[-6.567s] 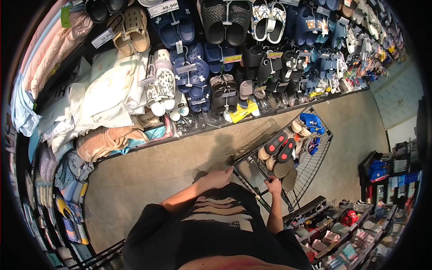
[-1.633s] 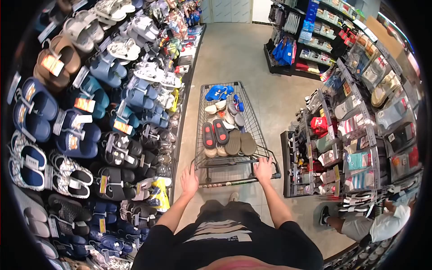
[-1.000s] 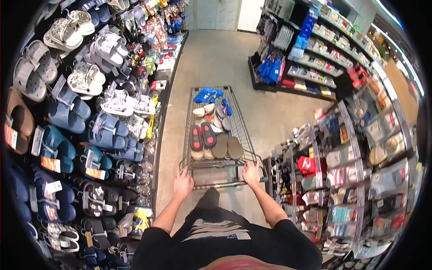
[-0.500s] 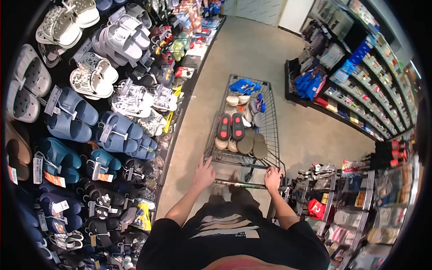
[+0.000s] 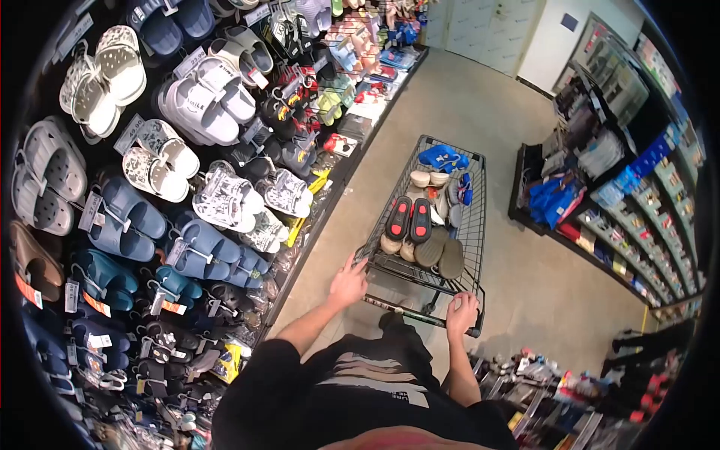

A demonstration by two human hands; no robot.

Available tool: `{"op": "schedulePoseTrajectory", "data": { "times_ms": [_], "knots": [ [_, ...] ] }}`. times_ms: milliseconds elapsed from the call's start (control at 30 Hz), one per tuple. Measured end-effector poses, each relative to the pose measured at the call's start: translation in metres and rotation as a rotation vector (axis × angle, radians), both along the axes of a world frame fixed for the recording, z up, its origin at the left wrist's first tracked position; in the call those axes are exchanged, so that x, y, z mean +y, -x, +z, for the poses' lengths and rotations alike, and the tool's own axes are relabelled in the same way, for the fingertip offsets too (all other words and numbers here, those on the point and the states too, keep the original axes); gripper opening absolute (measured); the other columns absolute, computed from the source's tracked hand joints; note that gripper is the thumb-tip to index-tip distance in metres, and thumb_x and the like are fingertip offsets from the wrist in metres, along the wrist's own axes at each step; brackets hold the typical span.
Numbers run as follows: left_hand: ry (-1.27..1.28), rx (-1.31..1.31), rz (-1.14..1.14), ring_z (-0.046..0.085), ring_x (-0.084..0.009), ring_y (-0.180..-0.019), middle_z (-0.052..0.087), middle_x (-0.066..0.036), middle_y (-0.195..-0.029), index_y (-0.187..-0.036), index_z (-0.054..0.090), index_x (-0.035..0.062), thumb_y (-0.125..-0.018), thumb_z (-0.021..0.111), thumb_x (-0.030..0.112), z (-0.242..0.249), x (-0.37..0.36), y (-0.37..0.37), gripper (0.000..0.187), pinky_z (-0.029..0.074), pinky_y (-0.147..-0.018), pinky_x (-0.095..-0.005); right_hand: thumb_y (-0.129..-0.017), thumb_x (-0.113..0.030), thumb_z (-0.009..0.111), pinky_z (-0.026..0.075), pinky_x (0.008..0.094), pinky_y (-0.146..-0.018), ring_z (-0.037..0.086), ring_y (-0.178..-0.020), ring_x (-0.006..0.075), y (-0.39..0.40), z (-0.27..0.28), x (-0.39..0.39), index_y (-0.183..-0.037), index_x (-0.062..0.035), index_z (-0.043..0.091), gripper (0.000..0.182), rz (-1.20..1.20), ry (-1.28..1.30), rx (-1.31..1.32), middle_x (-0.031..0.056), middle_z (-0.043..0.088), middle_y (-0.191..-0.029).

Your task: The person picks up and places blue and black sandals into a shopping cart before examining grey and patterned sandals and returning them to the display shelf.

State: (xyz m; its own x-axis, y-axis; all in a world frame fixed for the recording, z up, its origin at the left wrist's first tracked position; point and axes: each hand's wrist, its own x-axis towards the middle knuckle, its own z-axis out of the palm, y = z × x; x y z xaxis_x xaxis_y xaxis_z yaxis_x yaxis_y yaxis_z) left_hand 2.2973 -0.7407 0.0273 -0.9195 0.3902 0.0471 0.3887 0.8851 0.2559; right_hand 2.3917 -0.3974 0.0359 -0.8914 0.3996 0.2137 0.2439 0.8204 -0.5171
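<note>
A wire shopping cart stands in front of me, with several pairs of slippers in it: black ones with red patches, olive-brown ones, and pale and blue ones further forward. At the cart's rear left corner is my left hand, its fingers extended and slightly apart against the frame. My right hand has its fingers curled round the right end of the handle.
Slippers and clogs hang on a tall display along the left. To the right stands an angled shelf unit with packaged goods. More hanging goods are at the lower right. A pale wall closes the far end.
The view has turned left, so the cart and aisle sit further right in it. Black legs have come into view at the lower right. My hands remain at the cart.
</note>
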Motion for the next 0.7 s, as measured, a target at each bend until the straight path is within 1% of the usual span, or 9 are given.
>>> {"op": "schedulePoseTrajectory", "data": {
  "times_ms": [100,200,267,300,400,433,500,567,700],
  "knots": [
    [-0.042,-0.094,0.012,0.031,-0.0391,-0.142,0.05,-0.009,-0.145,-0.095,0.072,0.0046,-0.083,0.059,0.023,0.0,0.024,0.054,0.026,0.042,-0.105,-0.0528,-0.078,0.001,0.062,0.045,0.0439,-0.09,0.051,-0.113,0.0339,0.053,0.0,0.026,-0.095,-0.0087,0.058,0.019,-0.015,0.061,0.048,0.0113,0.053,-0.118],
    [0.064,0.037,-0.023,0.028,-0.0388,-0.143,0.045,-0.012,-0.148,-0.108,0.068,0.0044,-0.087,0.059,0.026,-0.002,0.053,0.099,0.031,0.029,-0.113,-0.058,-0.078,0.005,0.059,0.046,0.0435,-0.087,0.052,-0.112,0.0345,0.107,-0.006,0.054,-0.095,-0.0074,0.058,0.022,0.022,0.089,0.106,0.0128,0.051,-0.12],
    [-0.031,0.112,-0.035,0.024,-0.0391,-0.145,0.037,-0.016,-0.152,-0.115,0.061,0.0044,-0.091,0.059,0.027,0.005,0.075,0.119,0.033,0.014,-0.117,-0.0609,-0.078,0.008,0.057,0.047,0.0425,-0.083,0.056,-0.107,0.0345,0.141,-0.005,0.072,-0.096,-0.0062,0.058,0.023,0.069,0.085,0.132,0.0138,0.05,-0.121],
    [-0.03,0.081,-0.062,0.022,-0.0376,-0.145,0.033,-0.018,-0.153,-0.128,0.054,0.0054,-0.093,0.059,0.032,0.007,0.084,0.124,0.045,0.013,-0.117,-0.061,-0.078,0.008,0.057,0.048,0.0419,-0.081,0.057,-0.105,0.0345,0.16,-0.009,0.082,-0.096,-0.0059,0.059,0.023,0.057,0.122,0.13,0.0138,0.05,-0.121],
    [-0.068,0.003,-0.081,0.02,-0.0367,-0.147,0.031,-0.019,-0.154,-0.14,0.046,0.0055,-0.091,0.061,0.03,0.007,0.104,0.126,0.056,0.011,-0.117,-0.0608,-0.08,0.009,0.056,0.049,0.0381,-0.076,0.061,-0.094,0.0303,0.215,-0.022,0.111,-0.097,-0.005,0.059,0.022,0.073,0.15,0.144,0.0127,0.05,-0.122],
    [-0.078,-0.004,-0.085,0.018,-0.0361,-0.148,0.029,-0.02,-0.155,-0.149,0.035,0.006,-0.086,0.066,0.026,0.034,0.112,0.129,0.072,0.012,-0.117,-0.0614,-0.079,0.009,0.055,0.049,0.0369,-0.075,0.061,-0.091,0.0278,0.233,-0.019,0.117,-0.097,-0.0051,0.059,0.023,0.069,0.189,0.104,0.0123,0.049,-0.122],
    [-0.006,0.041,-0.078,0.018,-0.0361,-0.149,0.027,-0.02,-0.156,-0.151,0.032,0.0059,-0.083,0.067,0.023,0.036,0.124,0.153,0.078,0.014,-0.116,-0.0618,-0.079,0.01,0.055,0.048,0.0345,-0.071,0.059,-0.082,0.0217,0.268,-0.016,0.13,-0.098,-0.0051,0.059,0.025,0.074,0.195,0.083,0.0109,0.048,-0.121],
    [-0.012,0.088,-0.069,0.018,-0.0368,-0.149,0.021,-0.019,-0.159,-0.153,0.026,0.0052,-0.075,0.071,0.017,0.037,0.138,0.18,0.091,0.018,-0.114,-0.064,-0.078,0.011,0.055,0.048,0.0347,-0.071,0.059,-0.082,0.0221,0.3,-0.013,0.141,-0.099,-0.0048,0.059,0.026,0.066,0.181,0.027,0.011,0.048,-0.121],
    [-0.067,0.039,-0.07,0.016,-0.0374,-0.149,0.019,-0.018,-0.16,-0.155,0.021,0.0086,-0.073,0.073,0.016,0.027,0.154,0.239,0.097,0.016,-0.113,-0.0668,-0.077,0.011,0.054,0.048,0.0336,-0.069,0.058,-0.079,0.0219,0.357,-0.039,0.171,-0.099,-0.0045,0.059,0.027,0.076,0.121,0.015,0.0106,0.048,-0.117]
  ]
}}
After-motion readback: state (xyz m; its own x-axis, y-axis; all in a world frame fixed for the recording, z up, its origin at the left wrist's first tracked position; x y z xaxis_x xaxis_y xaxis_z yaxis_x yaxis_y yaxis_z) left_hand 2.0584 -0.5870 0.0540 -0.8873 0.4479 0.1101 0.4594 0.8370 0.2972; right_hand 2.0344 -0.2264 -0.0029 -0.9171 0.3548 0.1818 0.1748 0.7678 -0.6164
